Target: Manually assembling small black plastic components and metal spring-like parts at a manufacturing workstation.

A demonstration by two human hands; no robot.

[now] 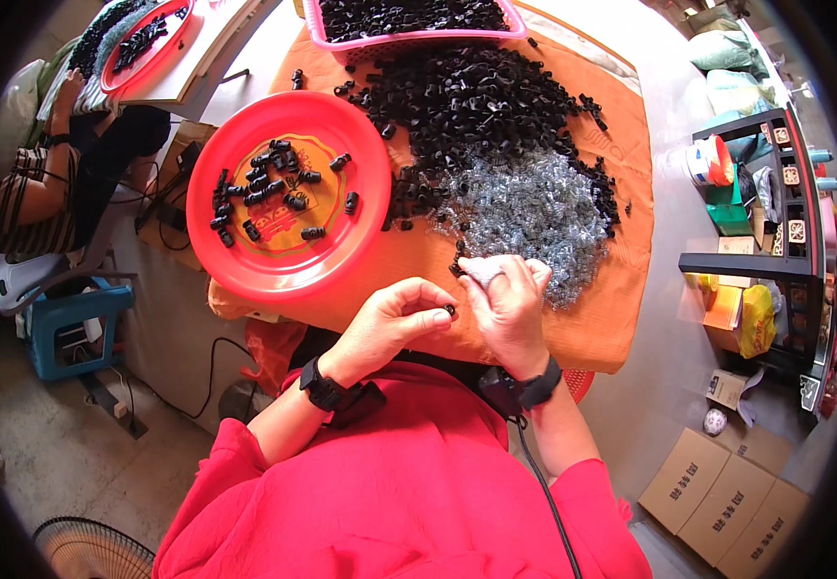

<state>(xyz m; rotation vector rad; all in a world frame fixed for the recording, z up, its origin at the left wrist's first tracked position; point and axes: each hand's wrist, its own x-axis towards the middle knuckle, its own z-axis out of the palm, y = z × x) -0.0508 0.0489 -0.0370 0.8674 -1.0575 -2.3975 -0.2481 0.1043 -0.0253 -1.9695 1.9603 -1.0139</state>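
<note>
My left hand (401, 323) pinches a small black plastic piece (450, 311) between thumb and forefinger, just in front of the table's near edge. Beside it, my right hand (508, 307) has its fingers closed at the near side of a heap of small silvery springs (544, 217). White wrapping covers one of its fingertips, and what the fingers hold is hidden. A few black pieces lie by those fingertips. Behind the springs spreads a big heap of black plastic pieces (476, 101). To the left, a round red tray (220, 164) holds several short black barrel-shaped parts.
An orange cloth (621, 328) covers the table. A pink basket (418, 43) full of black pieces stands at the far edge. Another person (37, 193) sits at the left near a blue stool (76, 318). Shelving (795, 261) and flat cardboard boxes (727, 497) are at the right.
</note>
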